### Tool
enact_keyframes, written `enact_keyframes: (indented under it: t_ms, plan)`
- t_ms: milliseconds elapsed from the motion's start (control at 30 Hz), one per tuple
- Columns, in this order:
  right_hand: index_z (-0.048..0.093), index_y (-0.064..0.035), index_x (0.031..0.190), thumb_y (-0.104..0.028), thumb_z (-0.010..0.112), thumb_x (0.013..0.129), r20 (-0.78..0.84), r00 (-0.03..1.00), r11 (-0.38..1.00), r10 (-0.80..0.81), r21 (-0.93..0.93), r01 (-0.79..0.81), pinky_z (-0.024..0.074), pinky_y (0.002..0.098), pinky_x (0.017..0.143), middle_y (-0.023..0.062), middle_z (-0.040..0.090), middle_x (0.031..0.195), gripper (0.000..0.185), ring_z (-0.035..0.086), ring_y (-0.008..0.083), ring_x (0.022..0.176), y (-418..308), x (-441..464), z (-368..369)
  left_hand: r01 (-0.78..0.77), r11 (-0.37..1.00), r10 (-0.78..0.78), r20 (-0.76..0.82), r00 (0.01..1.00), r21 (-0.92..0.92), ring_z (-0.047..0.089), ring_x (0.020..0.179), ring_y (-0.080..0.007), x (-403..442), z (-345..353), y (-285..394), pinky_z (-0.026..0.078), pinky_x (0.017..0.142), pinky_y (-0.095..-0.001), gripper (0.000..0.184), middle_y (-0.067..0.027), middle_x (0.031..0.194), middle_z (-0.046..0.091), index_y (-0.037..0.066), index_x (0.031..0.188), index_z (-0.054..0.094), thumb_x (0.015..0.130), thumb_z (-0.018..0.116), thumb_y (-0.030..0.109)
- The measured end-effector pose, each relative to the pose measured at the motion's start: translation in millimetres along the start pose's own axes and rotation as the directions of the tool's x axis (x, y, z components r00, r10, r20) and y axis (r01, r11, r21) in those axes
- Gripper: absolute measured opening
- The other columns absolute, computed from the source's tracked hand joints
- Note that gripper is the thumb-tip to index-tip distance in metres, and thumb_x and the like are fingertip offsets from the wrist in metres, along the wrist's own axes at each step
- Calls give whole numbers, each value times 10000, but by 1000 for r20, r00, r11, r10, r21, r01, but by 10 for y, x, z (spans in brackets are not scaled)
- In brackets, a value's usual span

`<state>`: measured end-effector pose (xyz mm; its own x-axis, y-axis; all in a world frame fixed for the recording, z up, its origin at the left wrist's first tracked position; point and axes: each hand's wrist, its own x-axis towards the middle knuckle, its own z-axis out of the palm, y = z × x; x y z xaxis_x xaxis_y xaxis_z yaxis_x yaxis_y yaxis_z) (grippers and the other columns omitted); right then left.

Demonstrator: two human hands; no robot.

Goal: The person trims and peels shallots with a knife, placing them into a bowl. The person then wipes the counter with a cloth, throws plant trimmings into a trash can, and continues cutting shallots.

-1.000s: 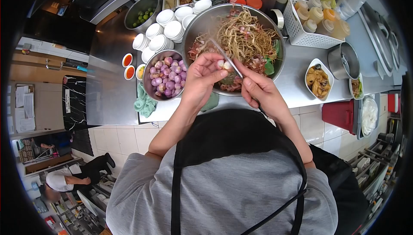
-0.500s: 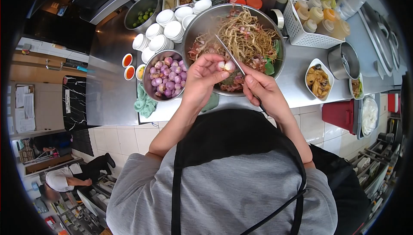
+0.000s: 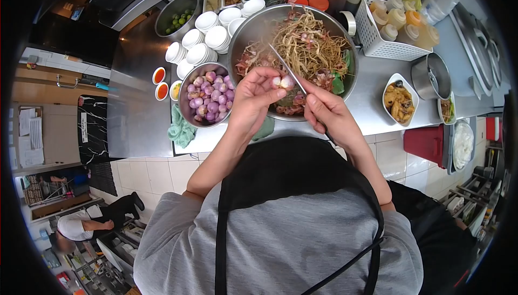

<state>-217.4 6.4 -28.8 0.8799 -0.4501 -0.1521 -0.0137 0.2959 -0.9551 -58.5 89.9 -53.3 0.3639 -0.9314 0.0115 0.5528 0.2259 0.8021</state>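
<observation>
head view: left hand (image 3: 256,91) pinching a shallot (image 3: 283,82), right hand (image 3: 330,111) wrapped round a knife (image 3: 285,65) over the bowl (image 3: 244,36), where short, shallow strokes should cut most safely

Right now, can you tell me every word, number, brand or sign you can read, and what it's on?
None can be read clearly.
White label on the black marbled panel: too small to read.
Papers at the far left: too small and blurred to read.
Knife in the right hand: I can make out no lettering.
</observation>
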Motion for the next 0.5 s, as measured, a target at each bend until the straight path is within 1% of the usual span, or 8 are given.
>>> enact_keyframes:
  t_ms: [167,200,233,267,333,367,433,500]
  plan:
    - [392,-134,1266,-172,394,905,-13,1000,999,-1,-42,0,271,162,430,-55,362,553,362,318,26,470,-29,-4,51,-15,999,15,8,1000,-28,530,903,-148,7,-16,-37,432,830,-276,286,-63,929,539,31,943,490,708,567,-114]
    - [392,-134,1266,-172,394,905,-12,1000,999,-1,-42,1,271,162,430,-55,362,553,362,318,26,470,-14,-1,37,24,997,-23,10,1000,-78,531,899,-147,7,-31,-46,431,834,-283,279,-62,928,542,36,946,492,716,564,-104]
    - [395,-135,1264,-175,397,905,1,1000,1000,3,-23,-3,269,162,427,-53,366,558,362,318,27,471,13,3,11,63,990,-61,14,998,-126,532,896,-146,6,-42,-50,430,839,-290,272,-61,927,544,41,950,494,724,561,-94]
    - [398,-136,1262,-178,400,904,14,1000,1000,8,-6,-8,267,161,425,-51,371,562,361,317,28,472,26,6,-9,63,990,-61,14,998,-126,532,896,-146,8,-46,-49,430,839,-290,272,-61,927,544,41,950,494,724,561,-94]
    - [401,-132,1259,-183,398,905,16,1000,999,25,23,-26,265,161,423,-49,372,559,358,314,29,470,24,5,-21,119,971,-110,53,992,-206,540,904,-158,14,-50,-51,427,856,-304,264,-69,935,551,44,960,497,734,560,-76]
    - [405,-127,1256,-188,396,906,19,999,998,43,51,-44,262,161,420,-47,374,555,356,312,29,468,23,6,-24,120,971,-111,53,992,-206,540,904,-158,15,-55,-59,427,856,-304,264,-69,935,551,44,960,497,734,560,-76]
    - [406,-122,1254,-192,393,907,13,999,996,37,78,-38,261,162,419,-44,376,554,355,311,29,468,68,17,-51,135,954,-126,51,991,-266,546,921,-174,16,-70,-80,424,870,-313,263,-81,950,555,43,966,498,737,560,-70]
    - [408,-116,1253,-197,389,908,7,999,994,32,104,-32,260,162,418,-42,379,552,354,310,28,467,63,18,-64,135,957,-126,54,991,-257,549,927,-180,16,-83,-76,424,874,-314,265,-84,952,556,42,967,498,735,561,-70]
